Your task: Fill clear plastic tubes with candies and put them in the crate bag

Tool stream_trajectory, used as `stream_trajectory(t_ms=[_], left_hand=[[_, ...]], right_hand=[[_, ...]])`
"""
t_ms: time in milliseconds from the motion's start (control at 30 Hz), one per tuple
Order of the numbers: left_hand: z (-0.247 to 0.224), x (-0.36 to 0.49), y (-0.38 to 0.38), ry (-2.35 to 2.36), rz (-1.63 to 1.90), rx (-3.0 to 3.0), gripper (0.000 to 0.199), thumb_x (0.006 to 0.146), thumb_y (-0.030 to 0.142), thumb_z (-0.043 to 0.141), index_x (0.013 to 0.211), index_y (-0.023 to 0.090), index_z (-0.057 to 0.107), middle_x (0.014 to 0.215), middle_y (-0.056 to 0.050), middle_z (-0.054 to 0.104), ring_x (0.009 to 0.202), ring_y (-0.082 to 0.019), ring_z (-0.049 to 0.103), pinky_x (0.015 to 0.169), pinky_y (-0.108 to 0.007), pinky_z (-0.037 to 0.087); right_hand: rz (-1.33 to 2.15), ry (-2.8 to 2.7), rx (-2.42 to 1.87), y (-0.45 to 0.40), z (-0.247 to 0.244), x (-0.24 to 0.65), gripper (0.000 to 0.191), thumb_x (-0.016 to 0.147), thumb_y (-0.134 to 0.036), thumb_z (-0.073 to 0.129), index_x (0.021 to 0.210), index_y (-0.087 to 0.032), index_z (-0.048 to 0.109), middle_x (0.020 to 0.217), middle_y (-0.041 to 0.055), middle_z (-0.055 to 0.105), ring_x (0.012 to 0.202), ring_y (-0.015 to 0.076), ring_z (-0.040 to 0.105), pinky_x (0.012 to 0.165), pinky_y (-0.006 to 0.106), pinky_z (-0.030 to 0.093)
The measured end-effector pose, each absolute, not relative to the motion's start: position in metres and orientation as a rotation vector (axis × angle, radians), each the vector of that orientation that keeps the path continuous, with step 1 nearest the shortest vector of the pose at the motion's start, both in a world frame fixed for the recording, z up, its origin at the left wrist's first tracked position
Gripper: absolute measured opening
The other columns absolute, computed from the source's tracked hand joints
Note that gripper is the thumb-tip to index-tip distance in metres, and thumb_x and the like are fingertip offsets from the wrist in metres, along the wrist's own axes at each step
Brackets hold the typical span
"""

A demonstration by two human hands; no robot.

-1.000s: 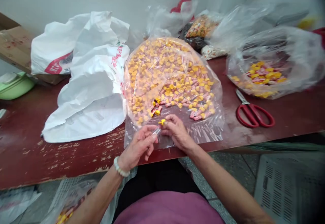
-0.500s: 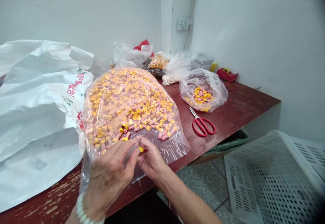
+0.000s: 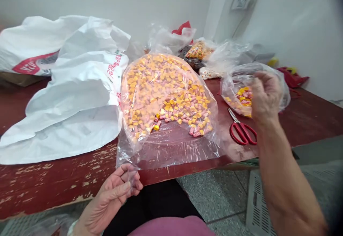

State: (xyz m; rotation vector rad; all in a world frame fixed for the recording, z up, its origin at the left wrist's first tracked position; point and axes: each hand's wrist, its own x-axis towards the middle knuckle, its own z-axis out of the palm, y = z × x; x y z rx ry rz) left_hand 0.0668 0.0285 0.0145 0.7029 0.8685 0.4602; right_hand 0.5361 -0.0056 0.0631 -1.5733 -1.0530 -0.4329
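Observation:
Low in front of me, my left hand (image 3: 118, 189) pinches a small clear plastic piece (image 3: 132, 176), perhaps a little bag. My right hand (image 3: 265, 93) is over a smaller clear bag (image 3: 284, 95), its fingers curled and slightly blurred. Whatever they hold, if anything, is hidden. Inside that bag lie small red-patterned tubes with yellow caps (image 3: 244, 95). A large clear bag (image 3: 171, 157) lies flat between the hands, full of the same yellow-capped tubes (image 3: 187, 104), some near its mouth. Red-handled scissors (image 3: 242, 133) rest below my right hand.
A big white sack (image 3: 80, 96) with red print covers the left of the worn red table (image 3: 88, 171). Several filled bags (image 3: 199, 50) stand at the back, with a red tape dispenser (image 3: 293, 77) to the right. A white plastic crate (image 3: 258, 204) sits on the floor.
My hands were together over the large bag's mouth with a yellow-capped piece between them. They have parted: right hand to the smaller bag, left hand down and back. The view has shifted left.

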Motion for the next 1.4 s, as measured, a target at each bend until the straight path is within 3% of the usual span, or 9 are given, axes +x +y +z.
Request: stream_trajectory(t_ms=[167, 333, 567, 700, 900, 1067, 1167, 1300, 1400], left_hand=[[0.006, 0.067, 0.027, 0.778, 0.383, 0.747, 0.041, 0.083, 0.019, 0.058, 0.122, 0.023, 0.047, 0.091, -0.003, 0.054, 0.076, -0.021, 0.063, 0.066, -0.032, 0.047], [0.009, 0.064, 0.029, 0.710, 0.463, 0.756, 0.037, 0.085, 0.016, 0.051, 0.122, 0.020, 0.047, 0.088, -0.005, 0.055, 0.086, -0.024, 0.062, 0.076, -0.037, 0.047], [0.003, 0.043, 0.028, 0.647, 0.603, 0.701, 0.034, 0.078, 0.009, 0.054, 0.111, 0.019, 0.052, 0.081, -0.003, 0.054, 0.072, -0.016, 0.056, 0.068, -0.031, 0.043], [-0.001, 0.040, 0.025, 0.714, 0.640, 0.754, 0.033, 0.078, 0.013, 0.058, 0.111, 0.018, 0.052, 0.078, -0.001, 0.051, 0.066, -0.011, 0.050, 0.062, -0.026, 0.039], [0.004, 0.055, 0.019, 0.752, 0.577, 0.994, 0.026, 0.076, 0.016, 0.058, 0.103, 0.016, 0.056, 0.073, 0.001, 0.047, 0.062, -0.009, 0.043, 0.058, -0.023, 0.035], [0.013, 0.071, 0.013, 0.753, 0.579, 1.118, 0.031, 0.076, 0.020, 0.058, 0.107, 0.018, 0.059, 0.072, 0.002, 0.047, 0.059, -0.009, 0.036, 0.052, -0.022, 0.029], [0.014, 0.070, 0.011, 0.744, 0.608, 1.059, 0.033, 0.072, 0.018, 0.058, 0.105, 0.018, 0.060, 0.068, 0.003, 0.047, 0.056, -0.008, 0.035, 0.051, -0.022, 0.028], [0.006, 0.066, 0.010, 0.750, 0.696, 0.823, 0.019, 0.077, 0.032, 0.054, 0.085, 0.015, 0.061, 0.061, 0.002, 0.046, 0.052, -0.009, 0.039, 0.047, -0.023, 0.028], [0.003, 0.067, 0.012, 0.803, 0.792, 0.742, 0.035, 0.082, 0.046, 0.052, 0.067, 0.014, 0.054, 0.056, 0.002, 0.042, 0.049, -0.008, 0.037, 0.045, -0.022, 0.027]], right_hand=[[0.085, -1.690, -1.488, 0.029, 0.011, 0.372, 0.020, 0.087, -0.015, 0.047, 0.098, -0.020, 0.063, 0.089, 0.0032, 0.065, 0.080, 0.0149, 0.061, 0.071, 0.028, 0.049], [0.117, -1.964, -1.778, 0.076, -0.025, 0.316, 0.039, 0.083, -0.003, 0.038, 0.114, -0.018, 0.057, 0.116, 0.0079, 0.059, 0.106, 0.0174, 0.054, 0.089, 0.027, 0.045], [0.096, -2.067, -1.880, 0.090, -0.030, 0.310, 0.026, 0.086, -0.011, 0.038, 0.099, -0.013, 0.060, 0.102, 0.0141, 0.059, 0.099, 0.0243, 0.055, 0.087, 0.033, 0.044], [0.086, -1.959, -1.950, 0.078, -0.025, 0.308, 0.030, 0.087, -0.014, 0.037, 0.112, -0.015, 0.054, 0.103, 0.0128, 0.057, 0.090, 0.0222, 0.058, 0.076, 0.031, 0.046], [0.712, -1.376, -1.441, 0.021, 0.007, 0.269, 0.026, 0.091, -0.030, 0.043, 0.117, -0.025, 0.042, 0.097, 0.0021, 0.057, 0.073, 0.0135, 0.056, 0.070, 0.029, 0.049], [0.910, -1.476, -1.283, -0.017, 0.020, 0.220, 0.023, 0.091, -0.032, 0.048, 0.113, -0.027, 0.044, 0.096, 0.0010, 0.057, 0.081, 0.0135, 0.056, 0.077, 0.030, 0.048], [0.881, -1.572, -1.275, -0.022, 0.017, 0.216, 0.022, 0.093, -0.032, 0.045, 0.114, -0.027, 0.047, 0.111, 0.0041, 0.056, 0.098, 0.0165, 0.056, 0.090, 0.036, 0.045], [0.908, -1.737, -1.146, -0.025, 0.013, 0.217, 0.034, 0.092, -0.036, 0.047, 0.125, -0.030, 0.048, 0.148, 0.0055, 0.028, 0.133, 0.0229, 0.033, 0.108, 0.043, 0.031], [1.040, -1.758, -1.040, -0.028, 0.007, 0.208, 0.055, 0.087, -0.041, 0.055, 0.138, -0.034, 0.036, 0.152, 0.0044, 0.021, 0.138, 0.0254, 0.025, 0.111, 0.046, 0.026]])
